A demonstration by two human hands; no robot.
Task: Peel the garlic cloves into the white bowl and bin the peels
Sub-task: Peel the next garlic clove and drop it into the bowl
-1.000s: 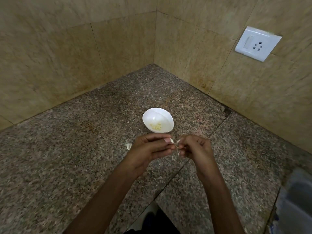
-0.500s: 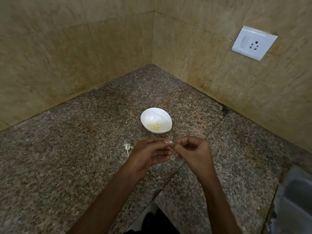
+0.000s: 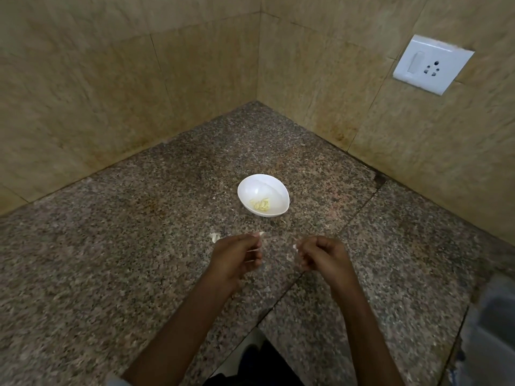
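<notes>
Head view, single moment. Work surface is a speckled brown granite counter [image 3: 111,246] set in a corner of beige tiled walls [image 3: 83,93].

Left to right:
- A small whitish garlic bit [image 3: 214,237] lies on the counter just beside the left hand. Cannot tell whether it is an unpeeled clove or loose skin.
- Left hand [image 3: 237,257]: fingers curled narrow, tips pinching a pale piece [image 3: 261,234] that juts past them. The hand is motion-blurred. The piece is probably the clove being worked.
- A small round white bowl [image 3: 264,185] stands on the counter beyond the hands, near them but untouched. Toward its near side lies a little heap of yellowish peeled cloves [image 3: 260,204].
- Right hand [image 3: 320,256]: fingers curled tight, holding a thin pale scrap [image 3: 294,246] at the tips. It reads as skin. The hands are apart, both above the counter.
- A white wall socket plate [image 3: 433,64] sits high on the right wall. A blurred grey object [image 3: 496,330] at the lower right edge is unidentified.

Progress, as a judgement: partly done.
- Several cloves sit peeled in the bowl.
- One clove appears mid-peel in the hands and is not yet dropped in.
- At least one bit waits on the counter.
- Binning is not done as far as shown. No bin is identifiable, and skin is in hand.
- The total clove count is unknown, so the remaining share cannot be fixed.
</notes>
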